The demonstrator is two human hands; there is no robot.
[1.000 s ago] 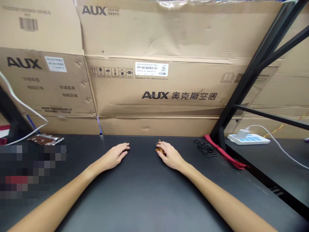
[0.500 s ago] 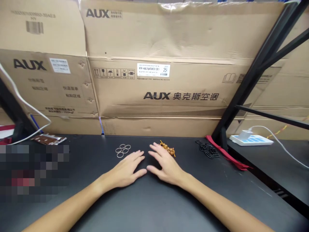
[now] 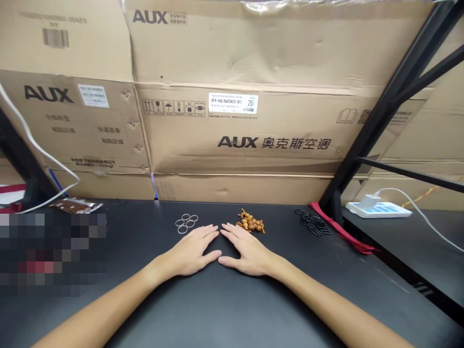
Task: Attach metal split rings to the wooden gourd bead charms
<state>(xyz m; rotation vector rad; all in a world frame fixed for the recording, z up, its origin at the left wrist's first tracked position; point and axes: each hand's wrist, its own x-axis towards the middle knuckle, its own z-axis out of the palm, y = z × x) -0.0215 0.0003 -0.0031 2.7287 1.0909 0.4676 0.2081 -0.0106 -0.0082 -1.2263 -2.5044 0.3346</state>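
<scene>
My left hand [image 3: 194, 250] lies flat on the black table [image 3: 217, 309], palm down, fingers stretched out and thumb apart. Just beyond its fingers is a small group of silver metal rings [image 3: 182, 229]. My right hand [image 3: 249, 250] rests in the same way, fingers extended, holding nothing. The thumbs point at each other with a narrow gap between them. Past my right fingertips sits a little heap of brown wooden gourd-shaped beads with yellow cord [image 3: 252, 223]. Several black clips or loops [image 3: 314, 224] lie in a pile further right.
Cardboard boxes [image 3: 232, 63] form a wall behind the table. A black metal frame post [image 3: 369, 125] rises at right, with a red strap [image 3: 342, 230] at its foot. Beyond it are a white power strip [image 3: 380, 210] and charger. At left lie a brown packet [image 3: 78, 205] and a white cable [image 3: 43, 152].
My right hand has come down and back toward me, uncovering more of the wooden beads. The left hand has barely moved. The view has shifted slightly.
</scene>
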